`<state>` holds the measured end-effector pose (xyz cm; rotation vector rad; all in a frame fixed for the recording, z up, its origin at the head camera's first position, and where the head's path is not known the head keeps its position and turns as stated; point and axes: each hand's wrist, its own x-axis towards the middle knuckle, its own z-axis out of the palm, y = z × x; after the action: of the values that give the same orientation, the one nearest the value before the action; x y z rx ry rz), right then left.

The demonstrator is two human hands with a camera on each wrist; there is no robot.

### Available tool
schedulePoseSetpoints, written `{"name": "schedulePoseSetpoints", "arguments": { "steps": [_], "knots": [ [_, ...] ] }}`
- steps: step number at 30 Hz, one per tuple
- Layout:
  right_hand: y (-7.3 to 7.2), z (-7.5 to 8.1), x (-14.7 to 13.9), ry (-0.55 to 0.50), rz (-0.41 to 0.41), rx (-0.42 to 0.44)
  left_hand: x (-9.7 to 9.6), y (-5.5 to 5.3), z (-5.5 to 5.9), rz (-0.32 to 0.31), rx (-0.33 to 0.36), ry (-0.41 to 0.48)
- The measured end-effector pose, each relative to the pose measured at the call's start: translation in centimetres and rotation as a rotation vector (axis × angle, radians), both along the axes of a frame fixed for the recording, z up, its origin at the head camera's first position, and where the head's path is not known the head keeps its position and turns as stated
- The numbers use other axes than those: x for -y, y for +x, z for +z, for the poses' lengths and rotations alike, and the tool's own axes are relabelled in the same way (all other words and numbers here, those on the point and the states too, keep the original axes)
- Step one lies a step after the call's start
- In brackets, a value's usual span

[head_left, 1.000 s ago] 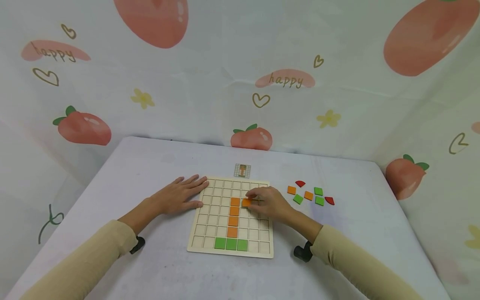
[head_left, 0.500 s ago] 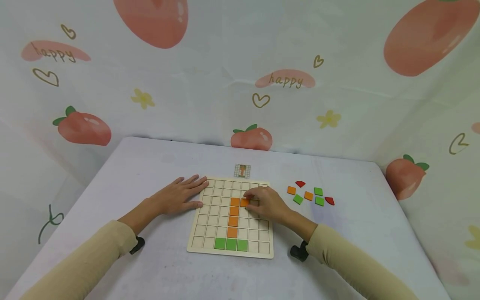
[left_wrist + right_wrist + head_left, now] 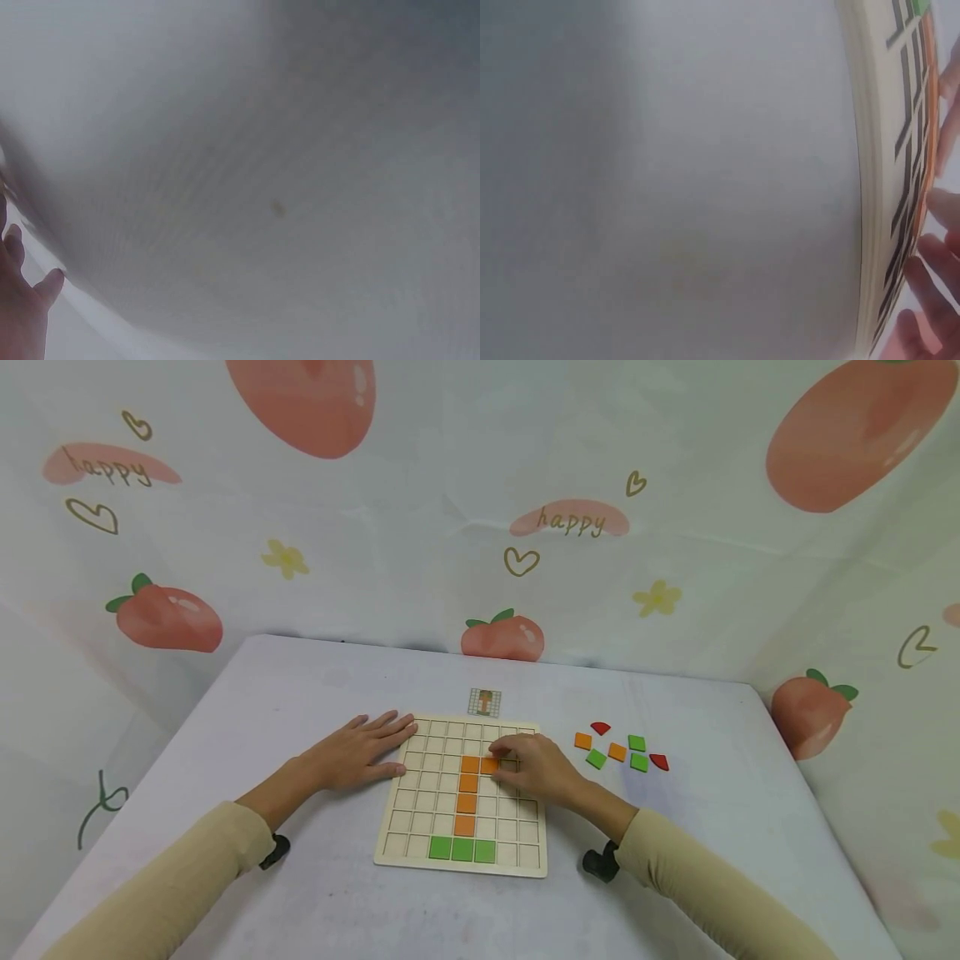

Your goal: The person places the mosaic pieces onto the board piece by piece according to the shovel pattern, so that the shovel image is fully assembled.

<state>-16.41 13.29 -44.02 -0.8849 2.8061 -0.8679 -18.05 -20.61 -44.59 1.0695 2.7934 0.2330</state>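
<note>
A pale wooden grid board lies on the table. My left hand rests flat with spread fingers, its fingertips on the board's upper left edge. My right hand has its curled fingers and thumb at an orange square tile, which lies in a cell right of the top of an orange column. Three green square tiles make a row below that column. In the right wrist view, fingers of the right hand show over the board; the left wrist view shows part of the left hand.
A small pattern card lies behind the board. To its right are loose tiles: orange squares, green squares and red quarter-rounds. A patterned cloth hangs behind the white table.
The right hand has shifted slightly left with the orange square tile, which now lies beside the column's top tile. My left hand has kept its place.
</note>
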Motion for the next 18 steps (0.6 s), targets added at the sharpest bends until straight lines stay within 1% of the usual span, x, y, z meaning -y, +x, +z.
{"name": "schedulePoseSetpoints", "arguments": {
  "steps": [4,8,11,15,18],
  "knots": [
    [0.0,0.2,-1.2,-0.008,-0.009,0.012,0.1,0.0,0.0,-0.003,-0.003,-0.001],
    [-0.1,0.4,-3.6,-0.01,-0.049,0.009,0.1,0.0,-0.1,-0.008,-0.01,0.007],
    [-0.3,0.5,-5.9,-0.018,-0.091,-0.026,0.1,0.0,-0.2,-0.01,-0.016,0.01],
    [-0.5,0.3,-9.2,-0.047,-0.136,-0.103,0.1,0.0,-0.1,-0.009,-0.012,0.008],
    [-0.5,0.2,-11.6,-0.073,-0.174,-0.132,0.1,0.0,0.0,-0.004,-0.003,0.001]
  ]
}}
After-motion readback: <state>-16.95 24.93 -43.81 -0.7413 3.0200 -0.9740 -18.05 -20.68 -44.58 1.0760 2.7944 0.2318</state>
